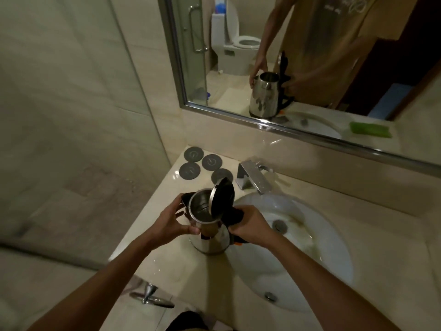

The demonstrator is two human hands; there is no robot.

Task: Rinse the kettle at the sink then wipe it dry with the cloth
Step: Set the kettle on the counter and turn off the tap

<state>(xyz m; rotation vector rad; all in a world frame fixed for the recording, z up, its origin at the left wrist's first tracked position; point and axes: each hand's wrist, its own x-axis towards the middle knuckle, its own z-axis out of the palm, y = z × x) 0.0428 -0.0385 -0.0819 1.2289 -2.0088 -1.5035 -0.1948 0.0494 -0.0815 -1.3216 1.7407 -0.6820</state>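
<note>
Kettle (210, 225), shiny steel, lid up, stands upright on the tabletop (171, 259): left hand (170, 222) cups its body, right hand (248, 225) grasps its black handle, white basin (310, 271) just right of that grip.

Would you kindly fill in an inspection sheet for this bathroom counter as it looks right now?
Surface: pale stone counter with an inset white sink; its drain is open and the basin is stained.
Job's things: steel kettle stands upright on the counter left of the sink, lid flipped up. A green cloth shows only in the mirror.
Clutter: four dark round coasters behind the kettle.
Hands: left hand holds the kettle's body; right hand grips its black handle.
Cables: nothing seen.
Surroundings: chrome tap with no water seen running, framed mirror, glass shower panel at left.
</note>
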